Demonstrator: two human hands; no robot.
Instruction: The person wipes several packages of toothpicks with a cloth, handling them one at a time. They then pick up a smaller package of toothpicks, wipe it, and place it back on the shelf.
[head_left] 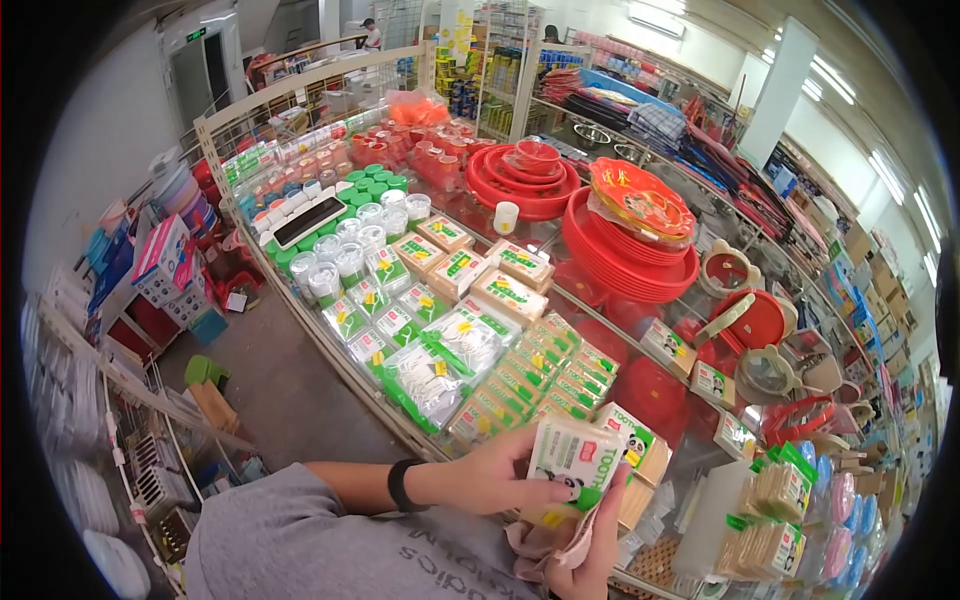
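Observation:
My left hand [495, 472], a black band at its wrist, grips a clear pack of toothpicks [575, 455] with a green-and-white panda label. Its thumb lies across the front of the pack. Just below, my right hand [592, 560] is closed around a crumpled pinkish cloth [560, 548], with a finger reaching up against the pack's lower right edge. More toothpick packs [640, 445] are stacked right behind the held one. Rows of small green-labelled packs [545, 365] lie on the shelf beyond my hands.
Bags of cotton swabs [440, 365], round tubs [350, 262] and a phone [308, 222] sit on the shelf to the left. Red basins [625, 255] and plates are stacked farther back. Hanging toothpick bundles [775, 510] are at right. A green stool [205, 370] stands in the aisle.

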